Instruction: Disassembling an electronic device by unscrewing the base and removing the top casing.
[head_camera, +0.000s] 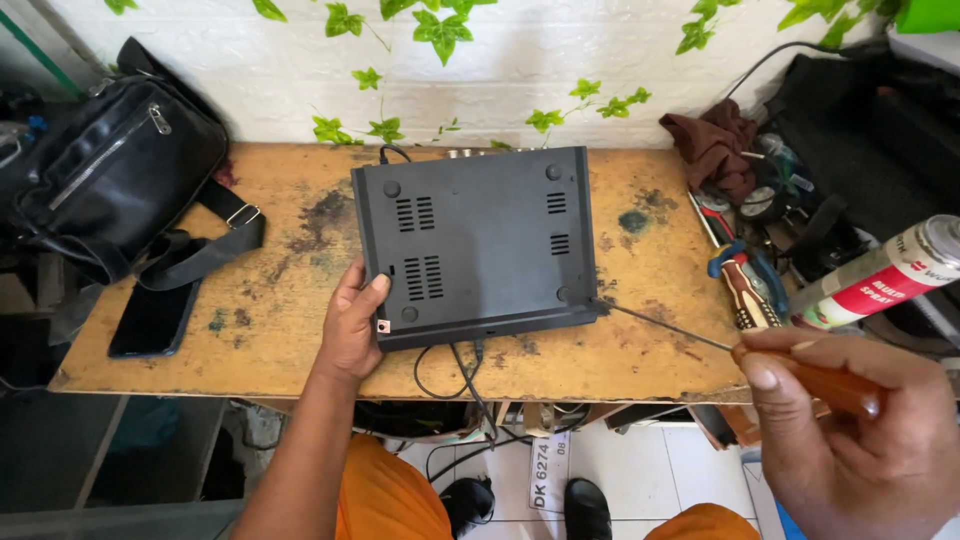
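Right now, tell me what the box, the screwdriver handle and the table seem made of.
Box: looks like matte black painted sheet metal or plastic, with punched vent slots. Screwdriver handle: glossy amber, probably translucent plastic, though possibly varnished wood. Table: worn, stained wooden board, bare and unfinished.

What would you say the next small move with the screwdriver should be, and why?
Probably seat the screwdriver tip squarely in the corner fastener. The right hand aims it at the near right corner of the upturned black box, which the left hand steadies.
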